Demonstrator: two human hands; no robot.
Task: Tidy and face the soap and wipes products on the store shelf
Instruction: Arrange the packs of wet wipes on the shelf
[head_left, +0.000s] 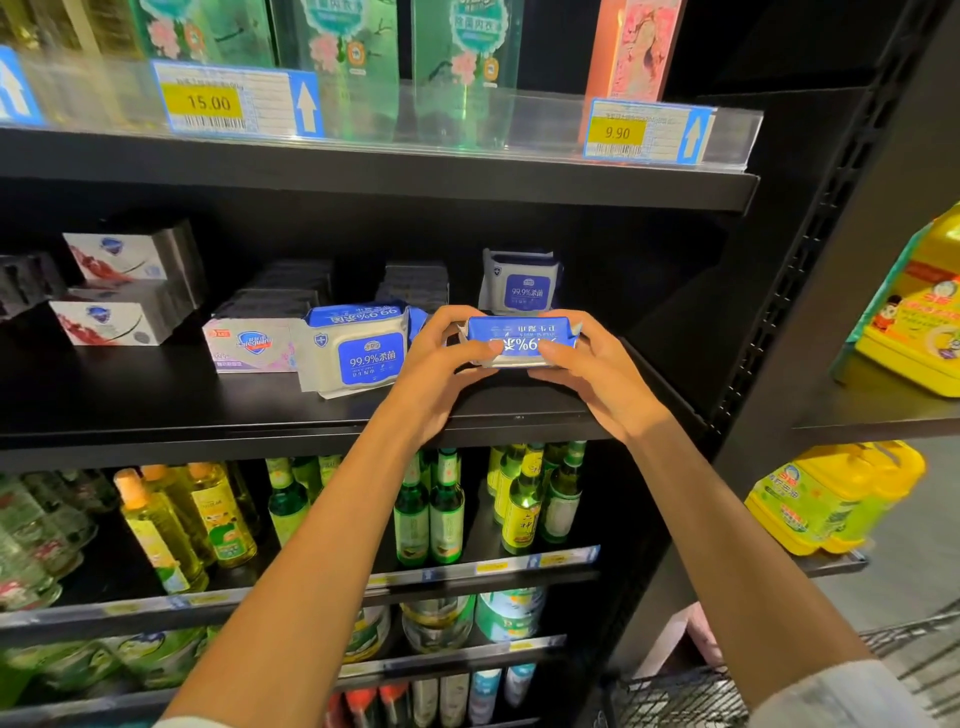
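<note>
A blue and white wipes pack (522, 335) is held above the front of the black middle shelf (260, 421), its print upside down. My left hand (441, 358) grips its left end and my right hand (587, 369) grips its right end. Another wipes pack (358, 353) stands facing forward just left of my left hand. A third wipes pack (522, 283) stands upright further back. A pink and white soap box (252, 345) lies to the left of the packs. Two white soap boxes (111, 291) are stacked at the far left.
Dark boxes (410, 286) sit behind the wipes. The shelf above carries green bottles (462, 62) and price tags (208, 101). Bottles (431, 509) fill the shelf below. Yellow jugs (914, 322) stand on the neighbouring unit at right. A wire basket (691, 696) is at bottom right.
</note>
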